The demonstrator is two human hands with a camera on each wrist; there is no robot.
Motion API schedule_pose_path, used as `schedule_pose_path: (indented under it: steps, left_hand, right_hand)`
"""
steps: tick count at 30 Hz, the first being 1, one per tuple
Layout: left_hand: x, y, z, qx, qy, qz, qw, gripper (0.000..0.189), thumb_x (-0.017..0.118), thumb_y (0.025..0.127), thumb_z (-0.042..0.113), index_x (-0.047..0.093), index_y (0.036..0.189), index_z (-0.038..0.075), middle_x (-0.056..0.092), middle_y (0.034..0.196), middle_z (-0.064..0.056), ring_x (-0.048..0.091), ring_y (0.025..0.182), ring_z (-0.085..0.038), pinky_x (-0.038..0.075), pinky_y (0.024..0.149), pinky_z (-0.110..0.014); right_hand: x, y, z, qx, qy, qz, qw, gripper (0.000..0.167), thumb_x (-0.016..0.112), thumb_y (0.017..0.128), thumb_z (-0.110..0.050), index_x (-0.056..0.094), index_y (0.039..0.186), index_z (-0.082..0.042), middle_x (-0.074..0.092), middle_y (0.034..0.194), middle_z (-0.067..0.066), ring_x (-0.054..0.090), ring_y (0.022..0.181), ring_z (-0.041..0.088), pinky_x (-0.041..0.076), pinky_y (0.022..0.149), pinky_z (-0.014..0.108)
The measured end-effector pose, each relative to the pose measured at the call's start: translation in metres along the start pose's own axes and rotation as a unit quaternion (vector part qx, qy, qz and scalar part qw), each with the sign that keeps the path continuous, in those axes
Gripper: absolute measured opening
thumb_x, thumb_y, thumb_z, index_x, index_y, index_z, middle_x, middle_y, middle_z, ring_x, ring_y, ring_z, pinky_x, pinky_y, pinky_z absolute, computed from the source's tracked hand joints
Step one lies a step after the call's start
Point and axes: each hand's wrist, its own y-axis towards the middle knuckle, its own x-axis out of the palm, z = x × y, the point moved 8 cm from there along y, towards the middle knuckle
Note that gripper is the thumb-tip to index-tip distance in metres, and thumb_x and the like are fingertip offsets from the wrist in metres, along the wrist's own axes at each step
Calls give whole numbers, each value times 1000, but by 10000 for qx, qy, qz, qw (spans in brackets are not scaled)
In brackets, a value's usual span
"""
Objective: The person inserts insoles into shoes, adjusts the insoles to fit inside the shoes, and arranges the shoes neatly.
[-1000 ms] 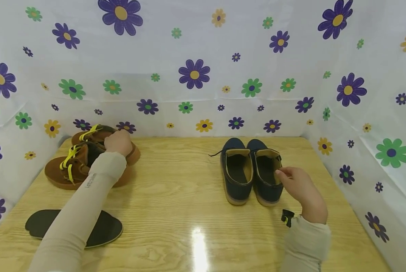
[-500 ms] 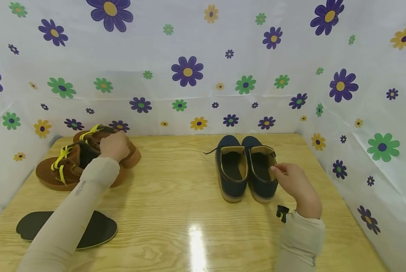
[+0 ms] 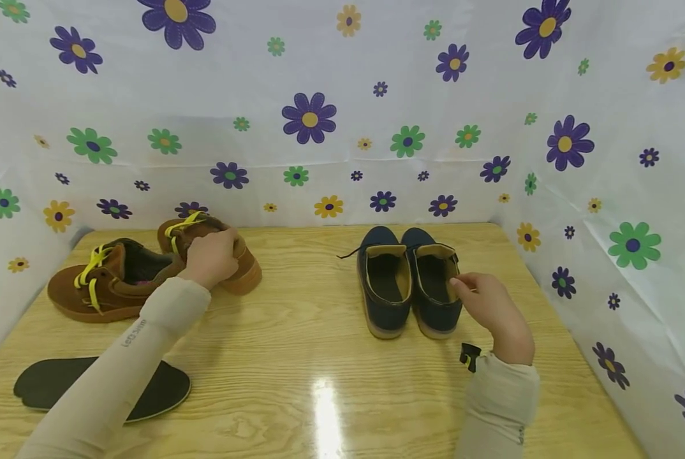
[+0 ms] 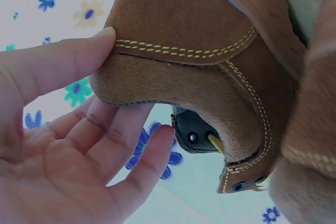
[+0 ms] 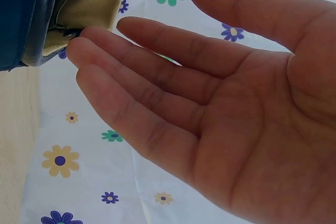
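At the back left, my left hand grips the heel of a brown suede shoe with yellow laces. The left wrist view shows the thumb on the heel's outside and fingers at the collar of the same brown shoe. Its matching brown shoe lies sideways in front of it, toe to the left. My right hand is beside a pair of navy shoes, close to the opening of the right navy shoe. In the right wrist view the fingers extend loosely, holding nothing.
The left navy shoe stands against its mate, toes toward the back. A black insole lies at the front left, partly under my left forearm in view. Flowered white cloth encloses the wooden table behind and at the sides.
My left hand has shifted the rear brown shoe to the right, apart from its mate. The right hand stays by the navy shoes. The head view has turned slightly right.
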Motion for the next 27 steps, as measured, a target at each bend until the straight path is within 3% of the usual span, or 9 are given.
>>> schedule_pose_path:
  steps: [5,8,11,15,17,19,22,27]
  left_hand:
    - [4,-6,18,304,-91,-46,9995,24,60,80,-4,40,74,8,38,65,-4,41,65,-26,31,66,-42]
    - [6,-9,28,555,31,-9,9985,19,63,81,-3,47,77,6,43,65,-4,44,63,-24,34,64,-41]
    - [10,-13,37,781,136,21,9969,13,66,81,-2,59,92,1,56,70,-6,50,63,-23,38,63,-41]
    - [14,-18,47,1028,233,86,9944,34,68,82,0,63,115,-1,69,90,-12,64,76,-29,46,76,-50]
    - [17,-21,52,1161,224,134,9929,34,68,81,-1,64,115,0,70,94,-11,65,82,-30,44,84,-55]
    - [19,-24,56,1253,172,119,9919,25,67,81,-2,65,105,3,69,86,-7,64,80,-27,40,89,-58]
    - [22,-27,65,1458,115,155,9891,19,66,80,-4,66,96,7,64,77,-1,58,73,-20,40,84,-54]
    - [25,-33,77,1685,107,253,9853,28,68,79,-3,70,104,11,69,83,2,58,70,-17,45,75,-44]
  right_hand:
    - [1,0,-1,-12,-14,-10,10000,46,41,104,-22,48,131,14,50,131,33,47,120,48,42,96,57]
    - [1,0,-2,0,-7,-37,10000,47,41,104,-23,47,132,14,49,131,33,47,120,48,42,95,57]
    - [2,-1,-2,0,5,-61,10000,47,40,104,-24,47,132,14,49,132,33,47,120,48,42,95,57]
    - [2,-1,-2,-2,29,-81,10000,47,40,104,-23,47,132,14,50,131,33,47,119,48,43,95,57]
    - [2,-1,-2,2,36,-89,10000,47,40,104,-23,47,132,14,50,131,33,47,120,48,43,95,57]
    - [2,-1,-2,-5,29,-86,10000,47,40,104,-23,47,132,14,49,132,33,47,120,48,42,95,57]
    - [1,-2,-2,-5,1,-76,10000,48,40,104,-23,46,132,15,48,132,33,46,121,49,42,95,57]
    - [1,-2,-3,-14,-20,-70,10000,48,40,104,-23,45,133,15,48,133,34,46,121,49,42,96,57]
